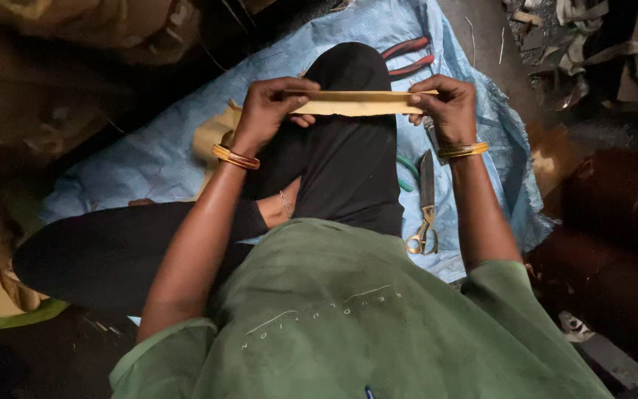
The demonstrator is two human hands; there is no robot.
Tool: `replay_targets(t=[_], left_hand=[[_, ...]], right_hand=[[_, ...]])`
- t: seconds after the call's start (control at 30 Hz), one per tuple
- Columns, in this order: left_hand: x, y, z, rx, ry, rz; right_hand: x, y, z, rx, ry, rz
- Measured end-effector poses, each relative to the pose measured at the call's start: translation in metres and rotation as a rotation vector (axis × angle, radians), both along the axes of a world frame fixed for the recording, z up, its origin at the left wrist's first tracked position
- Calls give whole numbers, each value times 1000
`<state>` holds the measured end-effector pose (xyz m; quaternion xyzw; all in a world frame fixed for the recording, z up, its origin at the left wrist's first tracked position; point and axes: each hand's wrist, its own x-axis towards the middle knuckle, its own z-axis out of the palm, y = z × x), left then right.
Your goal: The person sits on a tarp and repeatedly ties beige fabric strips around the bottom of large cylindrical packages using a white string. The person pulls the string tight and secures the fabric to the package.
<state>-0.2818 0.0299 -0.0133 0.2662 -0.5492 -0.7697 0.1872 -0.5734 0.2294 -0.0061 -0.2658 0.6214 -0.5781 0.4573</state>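
Two hands, left hand (pixel 271 111), right hand (pixel 444 107), gripping strip (pixel 359 103) ends

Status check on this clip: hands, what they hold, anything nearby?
Left hand and right hand each grip an end of a tan strip, held level above the knee. Scissors and red-handled pliers lie on the blue sheet, untouched.

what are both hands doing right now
left hand: closed on the left end of the tan strip
right hand: closed on the right end of the same strip
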Motion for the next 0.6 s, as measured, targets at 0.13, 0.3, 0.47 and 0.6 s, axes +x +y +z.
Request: replay_targets(t=[0.13,0.3,0.47,0.6], left_hand=[[4,5,-21,99,45,22],[8,7,-37,107,83,-8],[15,4,-29,75,60,-76],[19,1,-21,62,46,-117]], right_hand=[[-15,1,-11,-12,0,118],[-23,4,-23,6,10,204],[-17,4,-33,35,-52,136],[-6,-1,-39,37,-63,62]])
